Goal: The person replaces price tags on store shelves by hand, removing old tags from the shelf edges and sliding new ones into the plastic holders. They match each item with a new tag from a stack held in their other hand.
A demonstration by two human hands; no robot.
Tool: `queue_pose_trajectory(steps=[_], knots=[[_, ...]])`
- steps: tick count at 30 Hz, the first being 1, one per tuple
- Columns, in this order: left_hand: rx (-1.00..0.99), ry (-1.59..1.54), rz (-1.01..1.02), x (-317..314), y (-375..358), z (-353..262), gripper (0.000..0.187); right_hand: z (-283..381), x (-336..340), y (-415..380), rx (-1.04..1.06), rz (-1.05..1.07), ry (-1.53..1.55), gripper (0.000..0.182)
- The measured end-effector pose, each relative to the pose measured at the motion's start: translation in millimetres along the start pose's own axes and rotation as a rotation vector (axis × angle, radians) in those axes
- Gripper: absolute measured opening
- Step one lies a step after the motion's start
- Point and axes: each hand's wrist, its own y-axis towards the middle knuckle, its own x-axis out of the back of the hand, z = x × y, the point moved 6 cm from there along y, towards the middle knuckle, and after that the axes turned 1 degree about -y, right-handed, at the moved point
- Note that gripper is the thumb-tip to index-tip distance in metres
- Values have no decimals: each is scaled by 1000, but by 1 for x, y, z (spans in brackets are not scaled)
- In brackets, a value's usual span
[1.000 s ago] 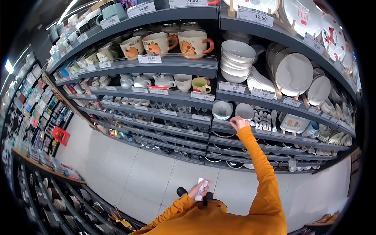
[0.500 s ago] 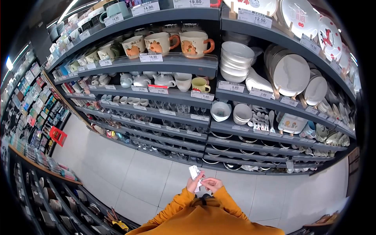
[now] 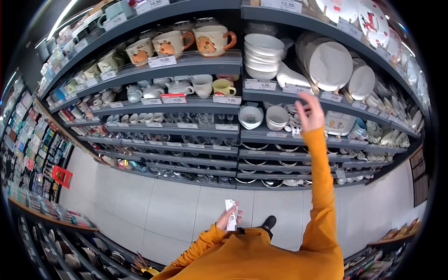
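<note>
Low in front of my body, my left hand grips a small stack of white price tags with printed digits. My right hand is stretched up to the shelves, fingers curved and apart, nothing visible in them. Its fingertips come close under a price label on the shelf edge. Above that label lie white soup spoons. Beside them stand stacked white bowls and upright white plates. Small spoons stand behind and left of my wrist, along with more bowls.
Mugs, teapots and a yellow cup fill the shelves to the left. Lower tiers hold glassware. A red stool-like object stands on the tiled floor. More shelving is behind me at lower left.
My right hand has left the price tags and risen to the shelf label. My left hand keeps the tags. The view has shifted right, and a shoe now shows on the floor.
</note>
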Motion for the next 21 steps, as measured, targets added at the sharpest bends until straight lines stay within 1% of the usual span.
queue_pose_trajectory(steps=[1,3,4,5,6,7,9,10,13,14,17,18,21], knots=[[44,11,50,-3,0,6,45,-5,4,17,13,-50,-134,28],[161,92,112,-8,-2,23,46,-31,-2,39,12,7,-334,27],[213,127,132,-15,-6,28,46,-42,-5,46,47,55,-370,25],[268,162,156,-24,-8,33,47,-53,-8,51,63,101,-315,18],[277,219,162,-27,-6,38,47,-54,-7,56,41,133,-293,16],[240,205,172,-32,-1,38,47,-55,-6,59,14,168,-274,14],[178,179,186,-42,2,38,46,-46,-2,67,25,231,-207,14],[145,193,144,-47,4,33,43,-44,-1,70,26,261,-174,14],[71,125,154,-64,12,21,46,-64,-10,85,66,429,-134,15],[51,107,145,-72,12,16,46,-70,-12,91,40,468,-138,16],[20,100,119,-74,22,14,43,-73,-11,99,105,473,-119,14],[14,80,130,-76,24,14,43,-66,-9,101,5,571,-132,14],[4,34,124,-81,23,16,46,-79,-17,107,-105,656,76,16]])
